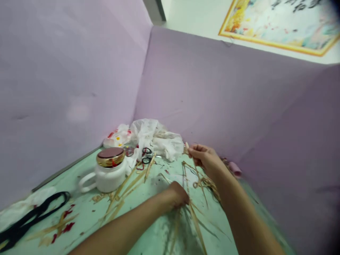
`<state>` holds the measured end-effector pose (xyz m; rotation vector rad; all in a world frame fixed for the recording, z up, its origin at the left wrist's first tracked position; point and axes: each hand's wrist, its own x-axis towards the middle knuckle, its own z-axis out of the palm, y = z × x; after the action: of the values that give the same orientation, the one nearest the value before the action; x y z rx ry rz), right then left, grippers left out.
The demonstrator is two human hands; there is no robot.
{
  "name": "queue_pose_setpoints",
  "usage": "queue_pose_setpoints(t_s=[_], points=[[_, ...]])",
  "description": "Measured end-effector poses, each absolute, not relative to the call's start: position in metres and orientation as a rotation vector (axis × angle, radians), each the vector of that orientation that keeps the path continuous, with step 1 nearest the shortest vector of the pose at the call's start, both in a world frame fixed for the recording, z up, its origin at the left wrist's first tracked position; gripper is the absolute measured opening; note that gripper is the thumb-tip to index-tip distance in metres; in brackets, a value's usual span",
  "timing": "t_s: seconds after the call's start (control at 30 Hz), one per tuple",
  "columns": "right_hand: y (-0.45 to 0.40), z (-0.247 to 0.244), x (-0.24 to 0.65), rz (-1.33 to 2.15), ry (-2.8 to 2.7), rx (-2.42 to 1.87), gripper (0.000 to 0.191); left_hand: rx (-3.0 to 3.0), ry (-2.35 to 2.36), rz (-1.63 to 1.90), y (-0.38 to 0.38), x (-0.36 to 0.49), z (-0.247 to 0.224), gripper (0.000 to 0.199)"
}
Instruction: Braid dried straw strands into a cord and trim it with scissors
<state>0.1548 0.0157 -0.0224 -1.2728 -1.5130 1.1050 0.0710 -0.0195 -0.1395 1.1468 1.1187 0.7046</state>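
Note:
My right hand (204, 158), raised over the far side of the table, pinches a thin straw strip (198, 173) that hangs down from its fingertips. Lower and nearer, my left hand (176, 195) is closed around pale straw strands (195, 223), whose ends fan out below it toward the front. Its fingers are mostly hidden behind the back of the hand. A bent straw piece (185, 173) stands up between the two hands. Beside my right forearm lies a bundle of straw (209, 186). More loose straw strips (130, 187) lie to the left of my left hand.
A white lidded mug (110, 179) stands on the pale green table (145, 216). Black-handled scissors (147, 156) lie before crumpled white plastic bags (159, 140) at the wall. A black strap (34, 217) and red scraps (68, 227) lie left; a pink roll (235, 169) sits right.

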Motion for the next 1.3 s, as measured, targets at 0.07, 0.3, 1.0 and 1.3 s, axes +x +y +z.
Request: queue_pose_setpoints(t_s=[0.07,0.3,1.0,1.3], points=[[-0.004,-0.044,0.187,1.024,-1.612,-1.442,0.022,1.164,1.183,0.615,-0.021,0.065,-0.135,0.011],[-0.035,-0.109,0.24,1.167,-1.694,-1.51,0.015,1.173,1.062,0.526,-0.019,0.059,-0.132,0.012],[-0.046,-0.111,0.221,1.702,-1.2,-1.446,0.009,1.207,1.071,0.542,-0.021,0.066,-0.131,0.013],[-0.043,-0.115,0.223,1.732,-1.116,-1.503,0.016,1.206,1.084,0.557,-0.021,0.067,-0.132,0.011]])
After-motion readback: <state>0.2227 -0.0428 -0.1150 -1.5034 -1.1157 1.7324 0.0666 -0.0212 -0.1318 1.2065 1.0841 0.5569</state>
